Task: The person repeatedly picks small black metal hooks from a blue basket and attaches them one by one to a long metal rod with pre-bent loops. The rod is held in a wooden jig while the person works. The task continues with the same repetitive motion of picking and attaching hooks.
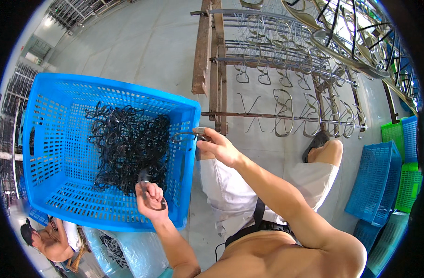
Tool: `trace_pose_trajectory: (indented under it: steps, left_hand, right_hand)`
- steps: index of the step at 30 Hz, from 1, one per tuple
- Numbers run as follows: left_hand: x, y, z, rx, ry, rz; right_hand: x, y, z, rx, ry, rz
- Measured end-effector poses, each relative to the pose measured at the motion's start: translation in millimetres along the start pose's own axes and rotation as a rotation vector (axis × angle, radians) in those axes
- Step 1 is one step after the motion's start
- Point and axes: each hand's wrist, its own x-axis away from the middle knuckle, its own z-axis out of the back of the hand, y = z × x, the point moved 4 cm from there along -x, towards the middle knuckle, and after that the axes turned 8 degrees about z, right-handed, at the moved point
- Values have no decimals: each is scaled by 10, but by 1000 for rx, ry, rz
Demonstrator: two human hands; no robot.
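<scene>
A large blue plastic basket (188, 153) with slotted walls stands to my left, and a tangled heap of thin black curved pieces (128, 146) lies in it. Over the basket's near right part, my left hand (151, 200) is closed with curled fingers around a small dark grey curved piece (144, 178), partly hidden and blurred. My right hand (217, 146) is at the basket's right rim, its thumb and fingers pinching a dark hooked piece (186, 134). That piece's curved end reaches over the rim into the basket; its other end is partly covered by my fingers.
Ahead to the right, a rack with a brown post (203, 55) carries several hanging metal loops (283, 113). Blue crates (374, 180) and green crates (409, 185) stand far right. At lower left, another person (54, 238) sits near a plastic-lined container (138, 250) of grey pieces.
</scene>
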Motion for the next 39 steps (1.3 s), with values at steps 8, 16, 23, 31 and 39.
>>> trace_pose_trajectory:
  steps: [8,16,23,31,39]
  left_hand:
    - [98,-859,-1102,-761,-374,314]
    - [-30,-677,-1280,-1089,-661,385]
    - [-634,-717,-1388,-562,-411,237]
    - [-1088,-1386,-1225,9,-502,650]
    - [-1099,-1752,-1526,-127,-251,668]
  right_hand:
    - [572,-737,-142,517,198,377]
    - [786,-1486,448,943,68,622]
    - [834,-1233,570,321,-171,278]
    - [476,-508,876,253,904,419]
    - [304,-487,798,301,1164,308]
